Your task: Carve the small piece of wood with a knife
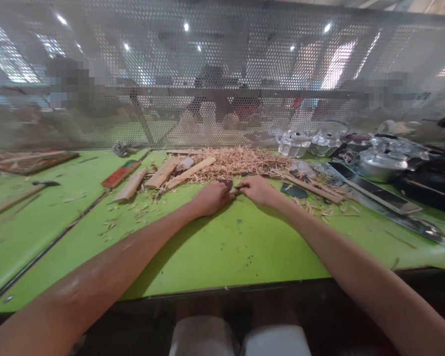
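Note:
Both arms stretch forward over the green tabletop (241,247), and my hands meet just short of a heap of wood shavings (241,160). Fingers curled, my left hand (210,199) grips a small dark red-brown piece (226,183), its exact kind unclear. Close on its right, my right hand (258,190) is closed in a pinch on a small dark thing partly hidden by the fingertips. A thin light strip shows between the hands. To the right of my right hand lies a dark green sheet (294,190).
Left of the shavings lie wooden blocks (163,172) and a red-orange block (120,174). A wooden stick (311,188), a phone-like dark slab (373,188) and clear plastic containers (383,160) are on the right. Perforated metal screen (215,113) stands behind; people are blurred beyond.

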Demonstrator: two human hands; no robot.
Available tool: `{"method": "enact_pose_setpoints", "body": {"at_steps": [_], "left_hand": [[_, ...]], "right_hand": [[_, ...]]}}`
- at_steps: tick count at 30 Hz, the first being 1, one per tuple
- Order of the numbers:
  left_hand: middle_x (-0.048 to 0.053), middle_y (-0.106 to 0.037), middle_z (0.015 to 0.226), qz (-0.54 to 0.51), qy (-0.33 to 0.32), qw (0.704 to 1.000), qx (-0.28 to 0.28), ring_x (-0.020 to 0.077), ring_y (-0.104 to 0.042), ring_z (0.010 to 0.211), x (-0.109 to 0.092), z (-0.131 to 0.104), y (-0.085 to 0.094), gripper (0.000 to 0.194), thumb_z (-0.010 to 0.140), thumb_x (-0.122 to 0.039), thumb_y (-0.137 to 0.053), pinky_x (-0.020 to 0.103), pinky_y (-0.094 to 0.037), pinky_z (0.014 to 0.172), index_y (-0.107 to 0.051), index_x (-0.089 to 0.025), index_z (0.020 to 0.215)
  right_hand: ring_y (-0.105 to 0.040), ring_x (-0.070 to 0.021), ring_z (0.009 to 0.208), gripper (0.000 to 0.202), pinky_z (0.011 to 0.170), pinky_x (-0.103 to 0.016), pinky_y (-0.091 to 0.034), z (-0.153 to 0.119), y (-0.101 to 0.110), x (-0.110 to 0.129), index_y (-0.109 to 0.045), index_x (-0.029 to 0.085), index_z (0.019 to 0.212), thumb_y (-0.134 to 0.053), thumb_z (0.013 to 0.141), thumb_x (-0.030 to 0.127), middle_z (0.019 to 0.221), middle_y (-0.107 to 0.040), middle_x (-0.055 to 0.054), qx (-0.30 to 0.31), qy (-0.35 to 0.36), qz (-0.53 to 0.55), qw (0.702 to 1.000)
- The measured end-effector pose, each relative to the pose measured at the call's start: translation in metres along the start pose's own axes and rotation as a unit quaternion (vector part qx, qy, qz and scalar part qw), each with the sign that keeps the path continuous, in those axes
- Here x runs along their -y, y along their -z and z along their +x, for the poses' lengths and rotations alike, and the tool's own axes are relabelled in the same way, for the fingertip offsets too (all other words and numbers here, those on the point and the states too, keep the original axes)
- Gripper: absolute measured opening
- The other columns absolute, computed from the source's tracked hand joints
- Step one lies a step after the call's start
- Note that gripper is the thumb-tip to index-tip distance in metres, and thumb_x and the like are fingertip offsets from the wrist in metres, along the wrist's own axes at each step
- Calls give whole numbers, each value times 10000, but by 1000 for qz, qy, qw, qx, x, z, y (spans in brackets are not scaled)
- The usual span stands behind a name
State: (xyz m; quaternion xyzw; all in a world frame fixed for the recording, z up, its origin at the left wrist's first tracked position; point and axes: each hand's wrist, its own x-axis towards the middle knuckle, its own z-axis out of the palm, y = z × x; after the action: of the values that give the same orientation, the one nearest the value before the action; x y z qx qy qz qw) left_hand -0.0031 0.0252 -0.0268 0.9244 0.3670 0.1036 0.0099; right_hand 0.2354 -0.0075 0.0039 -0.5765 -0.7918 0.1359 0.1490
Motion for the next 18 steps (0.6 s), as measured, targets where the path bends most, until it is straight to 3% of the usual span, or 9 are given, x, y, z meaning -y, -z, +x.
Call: {"method": "enact_pose_setpoints", "body": {"at_steps": [5,11,18], "left_hand": [[163,-856,1070,16,-3,1000,8,295,-763,990,-2,0,2,466,1303,-438,-611,391,-553,856,-799,-206,946],[117,-858,1068,-18,-6,1000,-18,270,-778,1004,0,1,-1,442,1297,-445,-705,355,-551,906,-777,-226,921],[155,-866,1078,-4,10,1000,13,282,-769,981,-4,-1,5,474,1310,-461,-676,375,-526,843,-799,-203,931]], "right_hand": [[-653,-197,740,338,765,-347,-515,2,9,-3,-876,202,966,-637,1179,92,904,-832,-90,-14,-78,-25,997],[-674,-194,864,250,821,-314,-531,0,-6,9,-922,177,1056,-700,1172,182,1016,-869,-95,35,16,51,998],[-606,-193,777,289,778,-352,-456,0,14,-2,-899,149,1010,-648,1151,114,894,-816,-105,0,-72,24,997]]}}
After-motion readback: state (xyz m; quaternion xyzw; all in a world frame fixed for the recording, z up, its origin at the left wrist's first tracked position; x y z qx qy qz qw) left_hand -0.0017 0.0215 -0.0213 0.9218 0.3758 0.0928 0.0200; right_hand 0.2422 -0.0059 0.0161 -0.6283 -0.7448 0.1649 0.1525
